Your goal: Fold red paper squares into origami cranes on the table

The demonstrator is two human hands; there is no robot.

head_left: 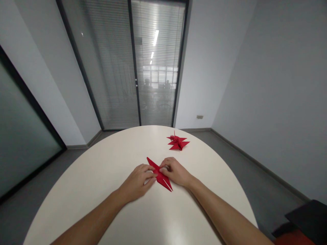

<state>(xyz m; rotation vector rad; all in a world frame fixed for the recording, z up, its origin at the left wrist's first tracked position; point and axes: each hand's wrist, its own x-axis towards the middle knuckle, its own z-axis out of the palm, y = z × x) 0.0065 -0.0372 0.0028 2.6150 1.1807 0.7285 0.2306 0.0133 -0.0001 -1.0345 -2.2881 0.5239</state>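
A folded piece of red origami paper [160, 177] lies at a slant on the table between my hands. One narrow point reaches up and left; the near end is split into two thin points. My left hand [139, 182] is closed on its left edge, fingertips pressed to the paper and the thumb below them. From the other side my right hand [176, 171] pinches the right edge between thumb and bent fingers. The fingertips cover part of the paper's middle on both sides.
Red folded paper figures [178, 142] with pointed wings sit in a cluster on the far right of the round white table [102, 177]. Beyond stands a glass partition with blinds [158, 102]. A dark object [310, 217] is at the lower right, off the table.
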